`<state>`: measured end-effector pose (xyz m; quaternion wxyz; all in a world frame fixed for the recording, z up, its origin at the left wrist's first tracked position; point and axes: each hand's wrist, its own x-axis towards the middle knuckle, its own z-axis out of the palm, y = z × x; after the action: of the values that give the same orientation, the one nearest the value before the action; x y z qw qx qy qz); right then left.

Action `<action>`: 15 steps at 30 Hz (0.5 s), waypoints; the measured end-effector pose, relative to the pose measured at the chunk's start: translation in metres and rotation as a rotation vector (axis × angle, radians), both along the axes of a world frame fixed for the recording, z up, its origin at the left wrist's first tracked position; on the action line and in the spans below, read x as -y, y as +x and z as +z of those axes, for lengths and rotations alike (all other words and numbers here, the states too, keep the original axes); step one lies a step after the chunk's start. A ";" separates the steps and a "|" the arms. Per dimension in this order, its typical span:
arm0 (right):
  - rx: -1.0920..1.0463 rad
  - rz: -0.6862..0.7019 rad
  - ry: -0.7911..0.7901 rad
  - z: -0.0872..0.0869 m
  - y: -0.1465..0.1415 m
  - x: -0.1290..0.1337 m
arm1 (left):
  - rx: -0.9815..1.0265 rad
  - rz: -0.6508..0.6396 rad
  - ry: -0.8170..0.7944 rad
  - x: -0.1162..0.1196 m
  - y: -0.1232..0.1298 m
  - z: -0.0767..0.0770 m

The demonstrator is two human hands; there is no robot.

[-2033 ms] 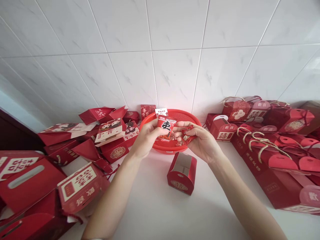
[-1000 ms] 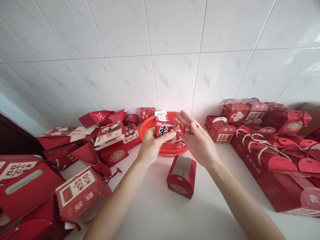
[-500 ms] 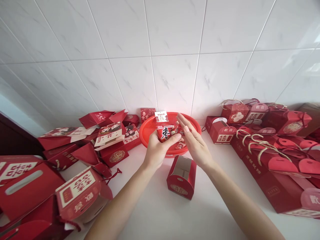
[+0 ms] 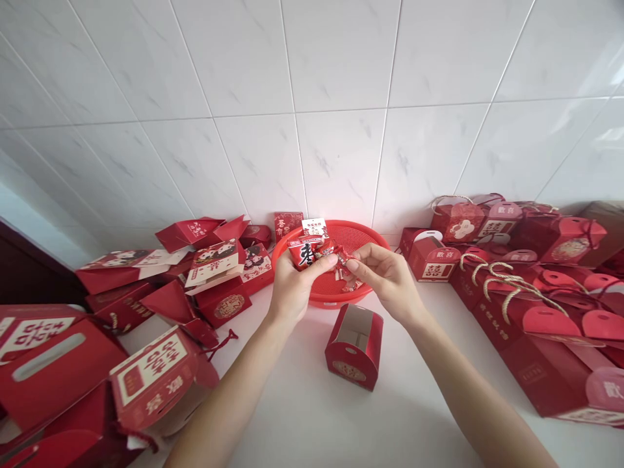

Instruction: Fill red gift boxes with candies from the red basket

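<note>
Resting on a white tabletop (image 4: 312,416), a red box (image 4: 353,348) is standing before a red basket (image 4: 361,233); behind, a grey-veined tiled wall (image 4: 341,65) is catching light at right. Over the basket, the left hand (image 4: 291,286) is clamping fingers and thumb on a red packet (image 4: 305,253); the right hand (image 4: 392,281) is pinching a small red wrapper (image 4: 344,255) between thumb and fingertips. Red cartons (image 4: 151,370) are crowding both sides.

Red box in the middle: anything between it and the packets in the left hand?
In this view the near rim of the red basket lies between the box and the packets; the left hand seems to hold them above it. Nothing else visible.
</note>
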<state>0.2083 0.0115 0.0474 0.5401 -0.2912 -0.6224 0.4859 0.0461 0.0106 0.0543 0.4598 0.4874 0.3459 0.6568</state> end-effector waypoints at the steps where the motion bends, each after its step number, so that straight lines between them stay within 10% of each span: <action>1: 0.005 0.022 -0.007 0.001 0.001 0.000 | -0.007 -0.008 0.005 -0.001 -0.001 0.000; 15: -0.063 0.034 -0.039 0.003 0.003 0.001 | -0.106 -0.099 0.022 0.000 -0.008 -0.003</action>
<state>0.2108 0.0108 0.0507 0.5453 -0.2759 -0.6004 0.5158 0.0383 0.0110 0.0515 0.4672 0.5430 0.3378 0.6105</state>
